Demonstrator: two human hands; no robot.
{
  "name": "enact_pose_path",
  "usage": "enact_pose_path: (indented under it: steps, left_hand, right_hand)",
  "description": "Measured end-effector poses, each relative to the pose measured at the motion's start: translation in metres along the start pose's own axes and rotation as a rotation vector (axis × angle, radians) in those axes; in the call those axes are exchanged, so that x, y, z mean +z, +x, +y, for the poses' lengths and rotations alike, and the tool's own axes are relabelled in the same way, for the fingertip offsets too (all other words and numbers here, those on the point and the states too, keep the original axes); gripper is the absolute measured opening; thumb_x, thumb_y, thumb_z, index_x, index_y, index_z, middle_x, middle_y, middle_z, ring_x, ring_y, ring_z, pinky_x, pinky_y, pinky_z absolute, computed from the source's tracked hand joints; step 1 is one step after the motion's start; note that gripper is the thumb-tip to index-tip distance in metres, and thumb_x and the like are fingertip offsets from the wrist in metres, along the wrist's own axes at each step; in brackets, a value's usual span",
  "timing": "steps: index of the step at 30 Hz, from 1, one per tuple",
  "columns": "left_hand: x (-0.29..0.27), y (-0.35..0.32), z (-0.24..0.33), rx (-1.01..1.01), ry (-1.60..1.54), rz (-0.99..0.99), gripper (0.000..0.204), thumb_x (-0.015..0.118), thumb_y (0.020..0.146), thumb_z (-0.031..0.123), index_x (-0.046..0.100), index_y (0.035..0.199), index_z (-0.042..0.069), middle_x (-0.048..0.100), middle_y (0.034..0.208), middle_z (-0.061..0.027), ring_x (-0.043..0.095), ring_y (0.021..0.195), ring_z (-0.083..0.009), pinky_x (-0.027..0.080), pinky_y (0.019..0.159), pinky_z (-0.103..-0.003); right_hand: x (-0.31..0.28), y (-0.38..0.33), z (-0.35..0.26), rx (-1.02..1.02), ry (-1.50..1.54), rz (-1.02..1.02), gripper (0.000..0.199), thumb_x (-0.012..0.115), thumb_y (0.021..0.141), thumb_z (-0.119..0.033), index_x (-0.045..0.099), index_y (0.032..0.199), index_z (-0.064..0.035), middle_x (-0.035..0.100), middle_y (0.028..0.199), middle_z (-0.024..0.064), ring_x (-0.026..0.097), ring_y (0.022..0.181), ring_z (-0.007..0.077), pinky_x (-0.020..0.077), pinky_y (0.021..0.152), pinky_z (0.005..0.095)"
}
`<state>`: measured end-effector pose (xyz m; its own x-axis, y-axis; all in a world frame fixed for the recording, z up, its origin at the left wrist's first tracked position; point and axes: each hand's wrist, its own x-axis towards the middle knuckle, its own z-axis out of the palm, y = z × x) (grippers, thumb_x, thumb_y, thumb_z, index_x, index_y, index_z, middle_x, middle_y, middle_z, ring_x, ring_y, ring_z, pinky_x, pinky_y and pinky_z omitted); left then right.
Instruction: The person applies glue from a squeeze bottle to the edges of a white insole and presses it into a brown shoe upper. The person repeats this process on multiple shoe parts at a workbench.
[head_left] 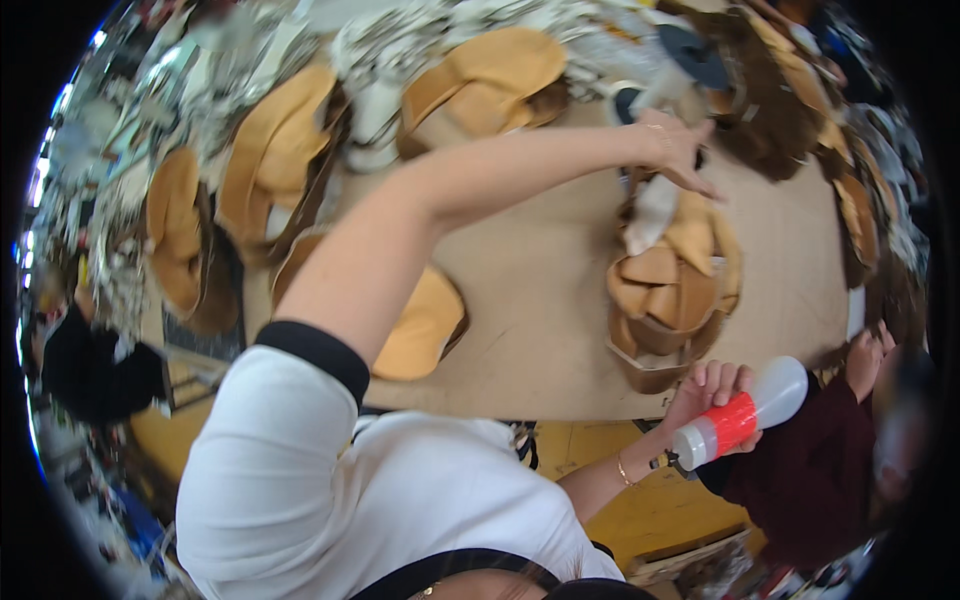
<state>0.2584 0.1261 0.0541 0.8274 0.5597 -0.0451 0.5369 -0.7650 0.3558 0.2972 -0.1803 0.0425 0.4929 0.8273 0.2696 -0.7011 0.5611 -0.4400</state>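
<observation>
My left arm stretches across the table toward the far right. My left hand [675,152] is there with fingers spread, blurred, above a white scrap [652,215] and a dark piece. Just nearer lies a pile of curled tan leather-like pieces [675,285] with brown outer sides. At the table's near edge my right hand [708,392] is wrapped round a squeeze bottle [733,422]. The bottle is translucent white with a red band, tilted, its dark nozzle pointing down and left.
More tan and brown folded pieces [275,160] lie along the left and far side of the table [540,300]. Heaped whitish strips [420,45] fill the back. Dark brown pieces [765,120] lie far right. People in black [95,365] and maroon [815,480] are at either side.
</observation>
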Motion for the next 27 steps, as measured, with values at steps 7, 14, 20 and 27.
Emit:
enact_pose_path:
  steps: [7,14,20,27]
  left_hand:
    - [-0.023,-0.143,-0.023,0.146,0.088,0.209,0.065,0.067,0.077,0.04,0.039,0.122,0.004,0.061,0.082,-0.0146,0.062,0.078,-0.03,0.046,0.061,-0.042]
    - [0.015,-0.353,-0.008,-0.282,-0.173,0.154,0.054,0.066,0.078,0.038,0.045,0.118,0.007,0.056,0.074,-0.0111,0.056,0.073,-0.0305,0.044,0.064,-0.04]
    - [0.033,-0.372,-0.005,-0.434,-0.496,0.29,0.053,0.064,0.078,0.007,0.04,0.126,0.007,0.06,0.075,-0.0122,0.061,0.071,-0.0248,0.047,0.065,-0.033]
    - [0.012,-0.375,-0.027,-0.393,-1.011,0.715,0.047,0.058,0.079,-0.003,0.039,0.122,0.003,0.06,0.08,-0.0052,0.057,0.076,-0.0087,0.046,0.067,-0.023]
  right_hand:
    - [0.015,0.002,0.05,0.36,0.002,-0.043,0.058,0.07,0.066,-0.049,0.044,0.098,-0.0082,0.049,0.07,0.0023,0.042,0.066,0.0131,0.0327,0.074,0.03]
    - [0.023,-0.002,0.114,0.834,-0.326,0.23,0.061,0.058,0.068,-0.043,0.045,0.108,0.0008,0.055,0.105,0.0203,0.056,0.065,0.0194,0.0464,0.055,0.0295]
    - [0.044,-0.002,0.173,1.02,-0.454,-0.013,0.058,0.047,0.079,-0.033,0.045,0.119,0.0092,0.052,0.119,0.0261,0.066,0.075,0.0324,0.0556,0.064,0.0355]
    - [0.047,0.007,0.188,1.154,-0.453,-0.045,0.041,0.052,0.08,-0.024,0.052,0.101,0.0111,0.062,0.091,0.0222,0.067,0.078,0.0323,0.0558,0.073,0.0376]
